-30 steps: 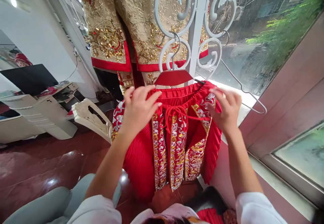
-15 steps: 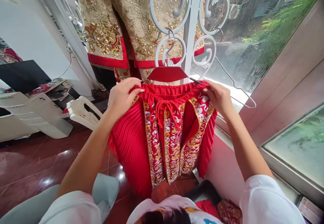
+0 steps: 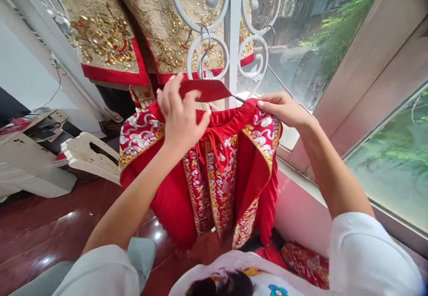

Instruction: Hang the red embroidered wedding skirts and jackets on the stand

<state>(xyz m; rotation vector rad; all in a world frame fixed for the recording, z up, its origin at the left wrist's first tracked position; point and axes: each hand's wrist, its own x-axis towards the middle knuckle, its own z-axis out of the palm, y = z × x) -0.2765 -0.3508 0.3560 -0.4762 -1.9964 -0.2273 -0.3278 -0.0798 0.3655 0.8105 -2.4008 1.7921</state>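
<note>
A red embroidered skirt (image 3: 223, 178) with silver and gold panels, pleated sides and a tied drawstring hangs in front of me on a clip hanger (image 3: 210, 91). At the right end of the waistband, my right hand (image 3: 284, 108) pinches the fabric between thumb and fingers. My left hand (image 3: 180, 117) is raised over the waistband's left side, its fingers spread in front of the hanger's red bar. Behind this hand an embroidered panel flares out to the left. The left end of the waistband and its clip are hidden by the hand.
The hanger's hook hangs on a white scrolled metal frame (image 3: 233, 33). Behind it is a gold sequined garment (image 3: 160, 28) with red trim. To the right are a bare wire hanger (image 3: 281, 80) and a window. A white chair (image 3: 90, 153) stands at left; folded red cloth (image 3: 306, 262) lies below.
My left hand has let go of the waistband's left end and moved up and inward, fingers spreading. The left panel now flares outward. The view has shifted; my right hand still grips the waistband.
</note>
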